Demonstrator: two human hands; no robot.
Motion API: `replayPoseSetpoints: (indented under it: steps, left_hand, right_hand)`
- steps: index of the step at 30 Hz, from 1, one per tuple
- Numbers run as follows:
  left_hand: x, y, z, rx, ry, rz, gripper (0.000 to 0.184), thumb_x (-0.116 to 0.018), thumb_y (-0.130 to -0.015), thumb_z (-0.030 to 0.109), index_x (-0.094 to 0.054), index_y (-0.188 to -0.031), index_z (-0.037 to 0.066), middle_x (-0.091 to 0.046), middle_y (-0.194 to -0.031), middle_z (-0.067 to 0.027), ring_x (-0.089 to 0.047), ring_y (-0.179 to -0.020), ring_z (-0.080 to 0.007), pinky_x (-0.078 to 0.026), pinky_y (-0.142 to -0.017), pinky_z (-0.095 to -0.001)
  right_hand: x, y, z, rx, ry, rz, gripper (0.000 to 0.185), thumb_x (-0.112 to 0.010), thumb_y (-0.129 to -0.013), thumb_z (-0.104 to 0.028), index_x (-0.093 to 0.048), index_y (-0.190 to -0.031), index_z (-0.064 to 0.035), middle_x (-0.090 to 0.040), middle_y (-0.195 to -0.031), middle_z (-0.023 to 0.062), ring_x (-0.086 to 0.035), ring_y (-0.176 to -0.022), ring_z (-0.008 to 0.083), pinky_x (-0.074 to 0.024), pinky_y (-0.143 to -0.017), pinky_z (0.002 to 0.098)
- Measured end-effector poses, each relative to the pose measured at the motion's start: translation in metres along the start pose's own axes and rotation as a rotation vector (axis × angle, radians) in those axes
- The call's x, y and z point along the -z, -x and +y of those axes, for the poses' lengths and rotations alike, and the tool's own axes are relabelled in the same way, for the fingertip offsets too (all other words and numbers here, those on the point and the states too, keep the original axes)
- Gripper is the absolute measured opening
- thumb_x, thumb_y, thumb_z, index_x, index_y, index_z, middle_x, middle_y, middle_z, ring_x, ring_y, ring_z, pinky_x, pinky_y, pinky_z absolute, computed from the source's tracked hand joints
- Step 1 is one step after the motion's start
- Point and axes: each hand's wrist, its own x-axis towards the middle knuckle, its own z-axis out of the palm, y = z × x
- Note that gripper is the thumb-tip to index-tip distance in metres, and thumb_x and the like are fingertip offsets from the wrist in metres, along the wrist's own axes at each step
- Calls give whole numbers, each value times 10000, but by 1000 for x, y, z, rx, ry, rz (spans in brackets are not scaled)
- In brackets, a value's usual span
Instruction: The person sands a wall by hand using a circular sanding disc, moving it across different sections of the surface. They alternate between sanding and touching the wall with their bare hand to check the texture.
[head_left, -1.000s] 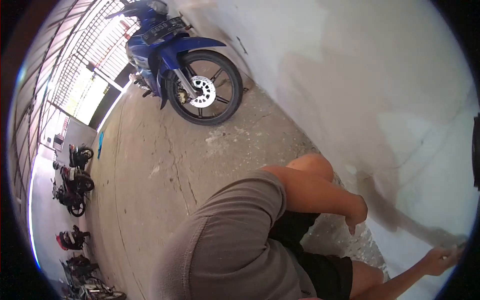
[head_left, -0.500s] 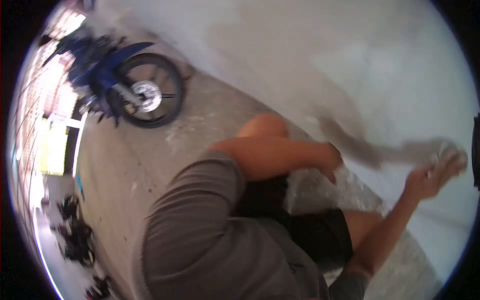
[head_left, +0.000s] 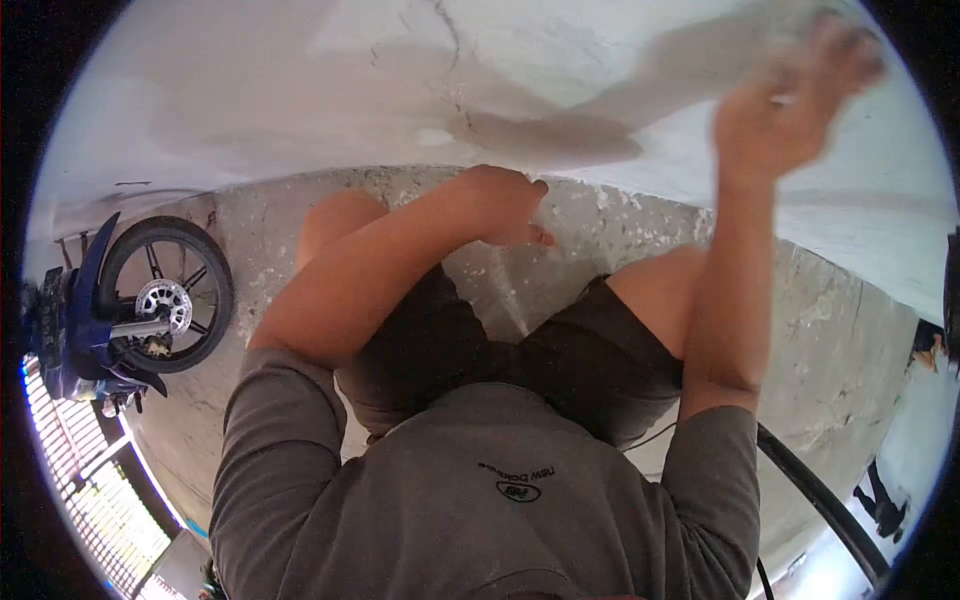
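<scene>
My left hand (head_left: 508, 205) hangs loosely between my knees, its visible fingers apart and nothing seen in it. That forearm lies across my left thigh. On the right, my raised right hand (head_left: 795, 105) is at the pale wall (head_left: 600, 60), blurred, its fingers closed together. A small pale bit shows near the base of its fingers and something dark near the tips; what it holds cannot be made out. The hand's shadow falls on the wall, which has cracks and patchy paint.
A blue motorcycle (head_left: 75, 315) stands at the left by the wall. Concrete floor (head_left: 830, 350) with pale specks runs along the wall's foot. A black tube (head_left: 820, 500) crosses the lower right. Parts of people (head_left: 885, 510) show at the far right edge. A grille is at the lower left.
The view has turned toward the wall, and the motorcycle has shifted to the left edge. My right hand has moved up along the wall. My left hand still hangs between the knees.
</scene>
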Motion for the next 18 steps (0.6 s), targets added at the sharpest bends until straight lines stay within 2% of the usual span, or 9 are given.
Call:
replayPoseSetpoints:
  steps: [1, 3, 4, 7, 11, 14, 15, 17, 18]
  left_hand:
    - [0, -1, -3, -31, 15, 26, 774, -611, -878, 589, -516, -1296, -55, -653, -1075, -296, -642, -1035, -441, -507, -916, -502]
    - [0, 0, -5, -28, -19, 42, 747, -635, -856, 584, -560, -1236, -55, -666, -1067, -269, -650, -1032, -419, -513, -905, -494]
    - [-2, 1, -6, -21, -32, 57, 723, -659, -835, 580, -603, -1176, -55, -680, -1059, -243, -658, -1029, -397, -520, -894, -487]
    - [-2, 0, -7, -23, -12, 43, 751, -608, -879, 587, -544, -1247, -66, -668, -1009, -285, -652, -995, -449, -510, -891, -521]
    - [-4, -4, -6, -68, 11, 75, 742, -613, -870, 595, -565, -1198, -70, -672, -964, -287, -659, -966, -449, -520, -869, -521]
    - [-4, -5, -4, -42, -22, 15, 756, -619, -862, 605, -568, -1193, -72, -673, -939, -289, -664, -953, -445, -528, -850, -521]
    - [-2, -5, -3, -55, -18, 28, 758, -619, -859, 608, -569, -1190, -72, -675, -934, -285, -667, -949, -443, -530, -847, -521]
    - [-3, -4, -1, -59, -14, 40, 759, -620, -857, 611, -571, -1187, -71, -677, -929, -281, -669, -945, -441, -532, -843, -521]
    - [-6, -5, -1, -61, -6, 73, 726, -640, -839, 603, -609, -1127, -63, -690, -927, -258, -674, -938, -429, -534, -840, -508]
  right_hand:
    - [-5, 9, -18, -14, 73, -175, 424, -463, -988, -176, -560, -1380, -46, -478, -1457, 228, -315, -1431, 435, -244, -1177, 554]
    - [-3, 8, -30, 23, 106, -315, 434, -453, -980, -166, -556, -1382, -40, -469, -1463, 231, -310, -1432, 443, -228, -1182, 544]
    - [1, 0, -24, 83, 57, -289, 470, -515, -925, -95, -543, -1388, -17, -447, -1480, 240, -288, -1445, 438, -163, -1205, 522]
    - [0, -20, -7, 28, -62, -16, 475, -541, -898, -97, -575, -1371, -63, -483, -1468, 196, -315, -1427, 461, -172, -1196, 552]
    - [-13, 21, -46, 105, 12, -241, 421, -536, -919, -76, -597, -1334, -32, -553, -1399, 198, -371, -1387, 482, -179, -1194, 560]
    - [-10, -9, -18, 136, -96, -136, 437, -554, -911, -84, -589, -1343, -34, -547, -1411, 181, -366, -1389, 485, -177, -1197, 558]
    - [-7, -19, -16, 40, -63, -39, 457, -561, -903, -93, -580, -1357, -39, -525, -1440, 160, -355, -1400, 474, -178, -1200, 549]
    - [-13, 1, -13, 43, -21, -54, 450, -557, -917, -117, -577, -1359, -36, -509, -1453, 169, -347, -1408, 465, -184, -1197, 547]
    - [-16, 12, -14, 42, 40, -67, 444, -552, -932, -141, -575, -1362, -33, -492, -1466, 177, -338, -1416, 457, -191, -1195, 546]
